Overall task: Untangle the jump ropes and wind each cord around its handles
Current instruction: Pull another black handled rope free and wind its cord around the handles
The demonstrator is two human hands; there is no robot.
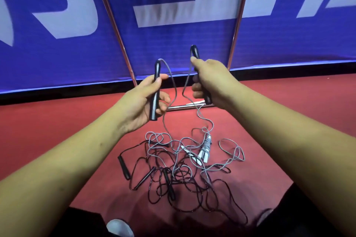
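Note:
My left hand (143,100) grips a black handle (155,90) held upright. My right hand (210,79) grips a second black handle (195,51), its tip sticking up above my fist. A grey cord (174,86) runs from each handle down to a tangle (179,165) on the red floor. The tangle mixes grey cord with a thin black cord (192,196). Three more black handles lie in it, one at the left (123,167) and two near the middle (169,183). A white pair of handles wound with grey cord (205,149) lies at the tangle's right.
The red floor (289,121) stretches out on both sides of the tangle. A blue banner (173,48) on a metal frame (123,44) stands close behind. The frame's foot bar (185,106) lies on the floor beneath my hands. My shoes (119,227) show at the bottom edge.

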